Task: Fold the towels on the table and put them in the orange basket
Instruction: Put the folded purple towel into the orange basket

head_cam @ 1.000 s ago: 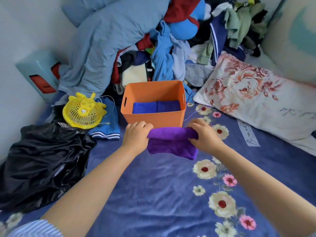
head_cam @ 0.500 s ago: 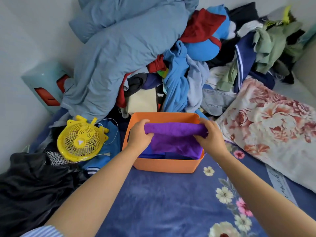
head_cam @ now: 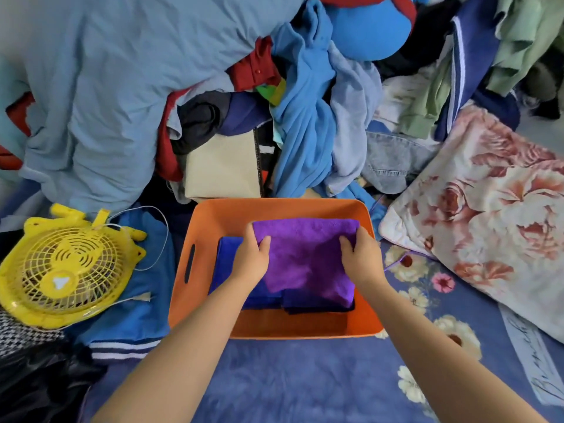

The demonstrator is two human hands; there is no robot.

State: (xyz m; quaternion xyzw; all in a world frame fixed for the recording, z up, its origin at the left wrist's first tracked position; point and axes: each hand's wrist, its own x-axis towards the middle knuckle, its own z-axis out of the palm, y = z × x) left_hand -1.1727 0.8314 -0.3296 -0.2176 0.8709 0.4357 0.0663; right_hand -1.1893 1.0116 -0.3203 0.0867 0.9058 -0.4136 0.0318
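Observation:
The orange basket (head_cam: 210, 227) stands on the blue floral bedspread, in the middle of the view. Inside it lies a folded purple towel (head_cam: 305, 257), resting on top of folded dark blue towels (head_cam: 227, 264) that show at its left and near edges. My left hand (head_cam: 251, 259) grips the purple towel's far left corner, thumb on top. My right hand (head_cam: 360, 254) grips its far right corner the same way. Both forearms reach over the basket's near wall.
A yellow fan (head_cam: 65, 267) with a white cord lies left of the basket. A big heap of clothes and a light blue quilt (head_cam: 122, 87) rise right behind it. A floral pillow (head_cam: 488, 215) lies to the right, black cloth (head_cam: 36, 389) at lower left.
Both hands carried the folded purple towel from the bedspread in front of the basket, over its rim, down onto the blue towels inside. The view moved closer to the basket.

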